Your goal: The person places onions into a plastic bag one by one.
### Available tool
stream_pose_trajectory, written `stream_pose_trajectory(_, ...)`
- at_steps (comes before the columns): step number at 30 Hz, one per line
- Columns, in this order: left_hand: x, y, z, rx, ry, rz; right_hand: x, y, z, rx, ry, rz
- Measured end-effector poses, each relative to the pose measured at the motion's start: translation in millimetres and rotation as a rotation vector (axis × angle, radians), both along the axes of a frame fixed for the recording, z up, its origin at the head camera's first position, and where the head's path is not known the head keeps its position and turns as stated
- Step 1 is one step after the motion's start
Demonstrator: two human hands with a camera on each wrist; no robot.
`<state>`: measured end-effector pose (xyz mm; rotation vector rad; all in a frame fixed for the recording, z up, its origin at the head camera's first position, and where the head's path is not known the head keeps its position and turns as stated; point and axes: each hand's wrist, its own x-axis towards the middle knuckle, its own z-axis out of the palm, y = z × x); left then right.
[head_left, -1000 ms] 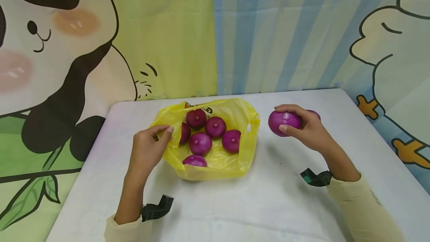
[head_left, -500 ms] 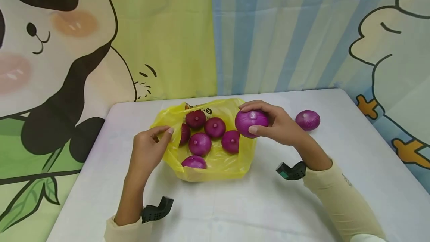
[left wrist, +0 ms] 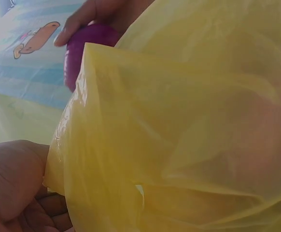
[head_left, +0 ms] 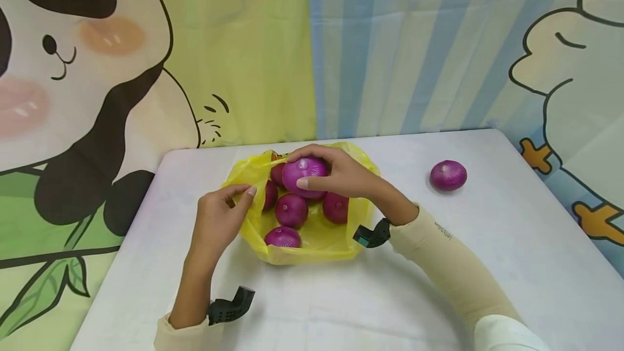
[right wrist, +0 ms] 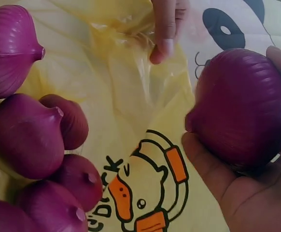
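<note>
A purple onion point(head_left: 303, 173) is gripped in my right hand point(head_left: 341, 175), above the mouth of a yellow plastic bag point(head_left: 317, 253). In the right wrist view the held onion point(right wrist: 242, 108) sits between thumb and fingers, apart from the others. Several more purple onions point(head_left: 291, 210) lie inside the bag, some partly covered by the held one. With thumb and fingertips my left hand point(head_left: 221, 215) pinches the bag's left rim. The bag's film point(left wrist: 145, 130) fills most of the left wrist view, and part of the held onion point(left wrist: 85, 53) shows past its edge.
One loose onion point(head_left: 448, 175) lies on the white tabletop point(head_left: 370, 302) to the right of the bag. A duck print point(right wrist: 150, 188) marks the bag's inner side. Behind the table hangs a cartoon-printed cloth point(head_left: 244, 58).
My right hand has carried the onion leftward, from the table's right side to over the bag. The loose onion behind it has come into full view. My left hand stays on the rim.
</note>
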<state>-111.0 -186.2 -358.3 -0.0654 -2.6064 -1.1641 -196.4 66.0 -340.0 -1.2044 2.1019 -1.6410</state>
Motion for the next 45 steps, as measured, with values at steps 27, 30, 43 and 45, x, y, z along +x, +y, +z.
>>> stream_pose_trajectory(27, 0.2, -0.6, 1.0, 0.064, 0.061, 0.032, -19.2, -72.9, -36.3, 0.298, -0.022, 0.089)
stream_pose_trajectory(30, 0.0, -1.8, 0.7, 0.067, 0.067, 0.032, -17.8, -81.1, -41.2, 0.302, -0.009, 0.08)
stream_pose_trajectory(43, 1.6, -5.9, 5.0, 0.077, 0.065, 0.066, -16.4, -85.7, -47.3, 0.251, -0.1, 0.131)
stream_pose_trajectory(45, 1.4, -5.9, 5.4, 0.081, 0.066, 0.065, -16.3, -84.4, -45.7, 0.222, -0.124, 0.126)
